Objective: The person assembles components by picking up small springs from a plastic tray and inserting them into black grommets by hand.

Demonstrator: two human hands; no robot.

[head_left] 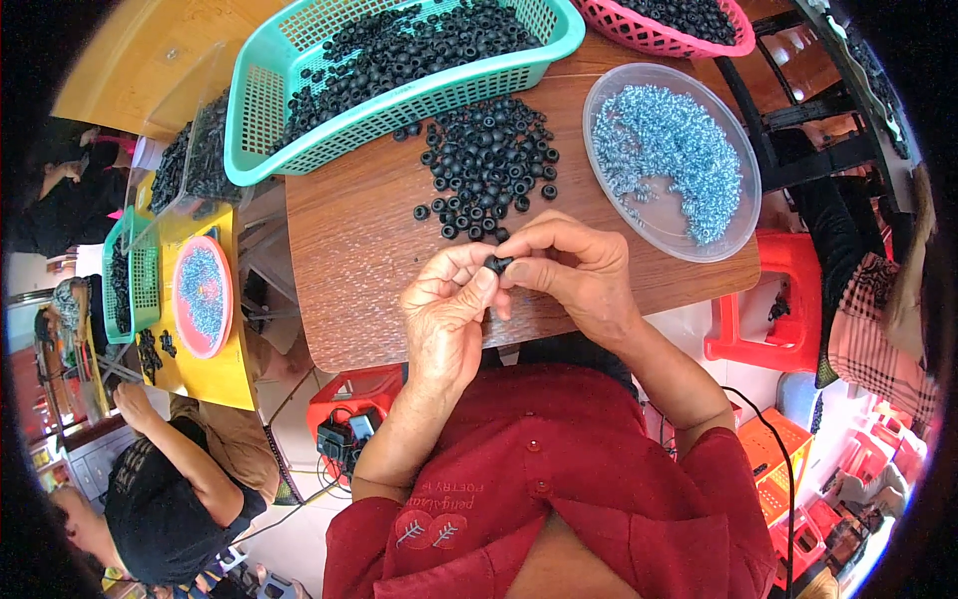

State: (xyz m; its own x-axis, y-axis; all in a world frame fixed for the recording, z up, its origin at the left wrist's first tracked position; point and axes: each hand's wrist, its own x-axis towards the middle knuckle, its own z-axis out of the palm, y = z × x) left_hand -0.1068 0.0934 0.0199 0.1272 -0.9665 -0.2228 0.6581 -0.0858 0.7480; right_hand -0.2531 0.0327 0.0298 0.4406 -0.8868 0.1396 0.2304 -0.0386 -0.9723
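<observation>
Far to the left of the pile (489, 160) of black parts, a co-worker (165, 499) is beside a yellow desk (228, 381) bearing a pink plate (205, 350) of blue bits. A green basket (399, 118) of black parts stands beyond the pile, on its left; a brown desk (359, 270) carries both. On the pile's near side, the left hand (447, 309) has its fingers pinched on one black part (497, 264), and the right hand (577, 268) grips that part too between its fingers. Right of the pile lies a clear tray (661, 208) of blue bits.
</observation>
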